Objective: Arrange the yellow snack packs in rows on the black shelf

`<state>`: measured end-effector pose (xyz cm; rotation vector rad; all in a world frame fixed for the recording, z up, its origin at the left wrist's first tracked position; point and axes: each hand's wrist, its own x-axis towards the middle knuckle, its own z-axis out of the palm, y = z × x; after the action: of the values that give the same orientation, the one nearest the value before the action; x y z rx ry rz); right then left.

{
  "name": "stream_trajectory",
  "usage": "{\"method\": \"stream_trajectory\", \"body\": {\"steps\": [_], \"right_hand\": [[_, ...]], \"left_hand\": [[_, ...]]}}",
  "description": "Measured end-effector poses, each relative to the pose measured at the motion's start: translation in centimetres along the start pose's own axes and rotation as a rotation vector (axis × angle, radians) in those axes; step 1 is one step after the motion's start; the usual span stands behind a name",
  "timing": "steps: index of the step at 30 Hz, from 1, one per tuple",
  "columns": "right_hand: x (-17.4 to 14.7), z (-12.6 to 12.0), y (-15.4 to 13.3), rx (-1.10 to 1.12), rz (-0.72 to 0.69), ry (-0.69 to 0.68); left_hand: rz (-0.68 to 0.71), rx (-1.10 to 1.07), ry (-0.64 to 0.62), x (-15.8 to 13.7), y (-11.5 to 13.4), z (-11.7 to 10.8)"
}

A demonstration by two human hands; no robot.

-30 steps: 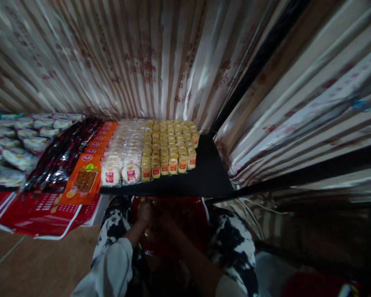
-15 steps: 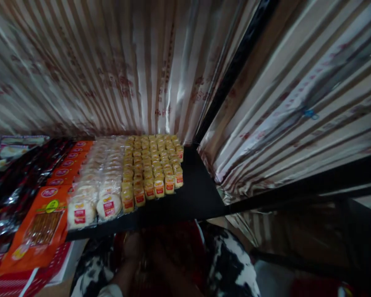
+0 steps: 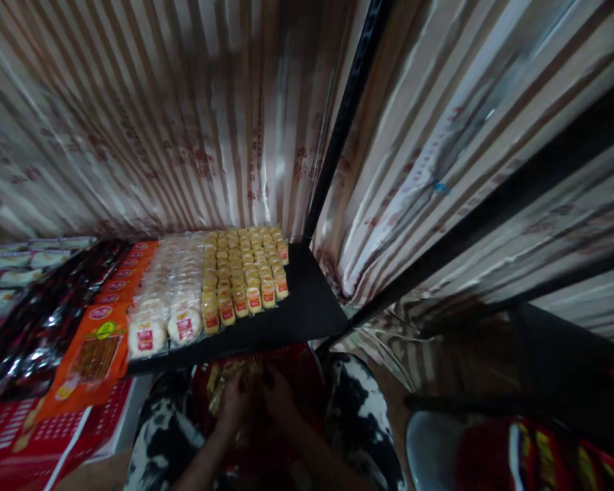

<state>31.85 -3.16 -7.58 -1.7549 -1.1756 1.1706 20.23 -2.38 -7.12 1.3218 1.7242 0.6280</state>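
Between my knees, below the shelf edge, lies a dark red container [image 3: 307, 372] with small yellow wrapped snack packets [image 3: 215, 389] in it. My left hand [image 3: 234, 402] is down among these packets, its fingers curled. Close beside it, my right hand [image 3: 279, 395] also has bent fingers, turned toward the left. Dim light hides what either hand holds. Just above, on the black shelf [image 3: 307, 307], stand tight rows of yellow wrapped cakes [image 3: 240, 273] with red labels.
Left of the cakes are round white wrapped biscuits [image 3: 148, 334], an orange snack bag [image 3: 89, 354] and dark shiny packets [image 3: 35, 320]. A red perforated basket [image 3: 107, 416] sits lower left. A black post [image 3: 332, 164] rises at the corner. A pale tub [image 3: 430, 443] is at lower right.
The view has turned right, so the post and striped sheeting shift left in it. My hands and the yellow packets in the red container show more clearly.
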Motion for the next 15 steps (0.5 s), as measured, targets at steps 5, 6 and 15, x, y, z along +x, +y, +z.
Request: {"method": "stream_trajectory", "body": {"steps": [5, 6, 15], "right_hand": [[-0.9, -2.9, -2.0, 0.011, -0.092, 0.017], [-1.0, -3.5, -2.6, 0.018, -0.120, 0.028], [0.8, -9.0, -6.7, 0.172, -0.288, 0.089]], "left_hand": [[0.069, -0.120, -0.003, -1.3, 3.9, -0.8], [0.088, -0.148, -0.012, -1.5, 4.7, -0.9], [0.375, -0.280, 0.032, -2.2, 12.3, -0.7]]}}
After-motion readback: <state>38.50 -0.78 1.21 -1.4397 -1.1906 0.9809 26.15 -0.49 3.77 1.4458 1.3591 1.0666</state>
